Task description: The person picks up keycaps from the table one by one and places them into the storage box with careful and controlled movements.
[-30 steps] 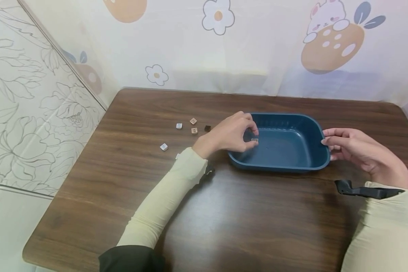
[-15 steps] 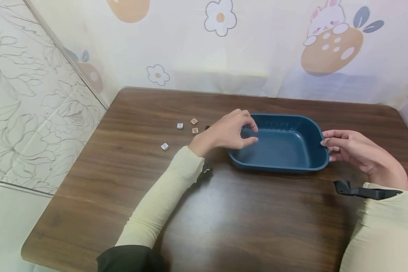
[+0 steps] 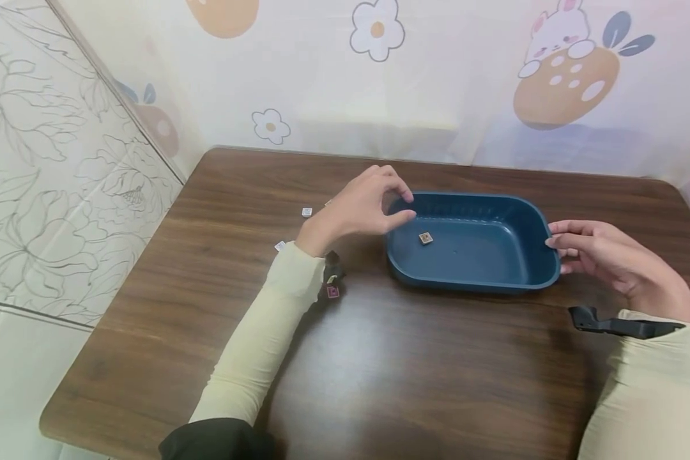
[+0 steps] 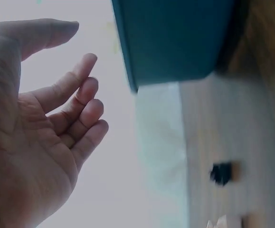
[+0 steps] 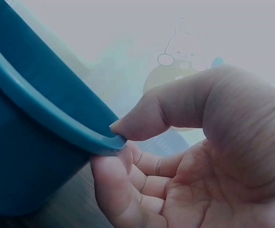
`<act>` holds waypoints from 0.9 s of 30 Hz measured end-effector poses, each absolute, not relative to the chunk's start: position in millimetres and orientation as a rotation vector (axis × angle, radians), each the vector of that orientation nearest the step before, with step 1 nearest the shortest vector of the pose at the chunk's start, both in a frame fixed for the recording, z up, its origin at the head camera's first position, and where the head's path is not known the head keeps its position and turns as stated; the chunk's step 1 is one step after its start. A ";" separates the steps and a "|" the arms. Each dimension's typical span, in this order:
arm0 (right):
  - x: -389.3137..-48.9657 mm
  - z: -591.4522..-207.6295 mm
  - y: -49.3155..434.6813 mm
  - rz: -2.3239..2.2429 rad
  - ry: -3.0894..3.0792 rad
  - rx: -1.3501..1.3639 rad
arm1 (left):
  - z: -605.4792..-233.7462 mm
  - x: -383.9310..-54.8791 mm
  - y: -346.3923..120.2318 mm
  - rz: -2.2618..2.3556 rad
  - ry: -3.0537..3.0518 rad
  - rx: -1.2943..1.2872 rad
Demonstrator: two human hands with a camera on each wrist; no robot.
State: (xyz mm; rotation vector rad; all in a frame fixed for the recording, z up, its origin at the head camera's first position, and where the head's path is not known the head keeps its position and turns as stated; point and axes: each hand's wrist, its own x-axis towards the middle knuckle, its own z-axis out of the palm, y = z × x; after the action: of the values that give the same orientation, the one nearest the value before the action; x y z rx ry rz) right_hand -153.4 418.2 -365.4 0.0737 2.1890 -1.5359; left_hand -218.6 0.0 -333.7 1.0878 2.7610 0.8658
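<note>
A blue rectangular plastic basin (image 3: 477,252) stands on the wooden table, with one small square tan tile (image 3: 425,238) lying inside near its left end. My left hand (image 3: 359,204) hovers by the basin's left rim, thumb and fingers apart and holding nothing; the left wrist view shows the same bare hand (image 4: 47,109) beside the basin wall (image 4: 175,42). At the opposite end my right hand (image 3: 604,255) pinches the rim. In the right wrist view its thumb (image 5: 142,118) lies on the inner side of the rim (image 5: 47,111), fingers underneath outside.
Small square tiles lie left of the basin: a white tile (image 3: 306,212), another white tile (image 3: 280,246) and a reddish tile (image 3: 333,292) beside the left wrist. The left arm hides others; a dark tile (image 4: 221,173) shows in the left wrist view. A patterned wall (image 3: 316,83) backs the table.
A tile was between my left thumb and fingers a second ago; it now lies in the basin. The left hand has moved left and away. My right hand keeps its hold on the rim.
</note>
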 end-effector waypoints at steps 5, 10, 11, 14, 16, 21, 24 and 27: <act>-154.0 -367.6 413.1 -1.591 2.150 0.092 | -333.2 -222.7 -27.8 0.826 2.859 0.960; -153.1 -367.9 413.8 -1.584 2.157 0.076 | -341.2 -227.2 -57.8 0.836 2.884 0.842; -152.5 -367.8 414.9 -1.578 2.163 0.075 | -343.5 -228.5 -62.6 0.836 2.882 0.827; -150.9 -367.8 418.8 -1.574 2.170 0.067 | -350.5 -231.9 -75.1 0.827 2.879 0.791; -150.4 -367.6 420.5 -1.574 2.180 0.065 | -354.3 -233.9 -82.6 0.812 2.881 0.763; -152.1 -368.7 422.0 -1.580 2.182 0.055 | -360.5 -235.9 -101.3 0.799 2.890 0.697; -153.1 -369.0 422.6 -1.595 2.170 0.053 | -364.0 -235.3 -112.1 0.813 2.891 0.637; -153.6 -368.8 423.2 -1.619 2.149 0.049 | -368.0 -234.4 -121.9 0.817 2.887 0.589</act>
State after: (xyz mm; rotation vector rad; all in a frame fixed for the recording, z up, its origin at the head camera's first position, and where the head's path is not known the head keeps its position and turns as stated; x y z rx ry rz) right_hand -153.6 423.2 -368.8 0.0491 2.1491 -1.6190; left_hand -234.4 -121.9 -368.0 0.5893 2.8868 0.8172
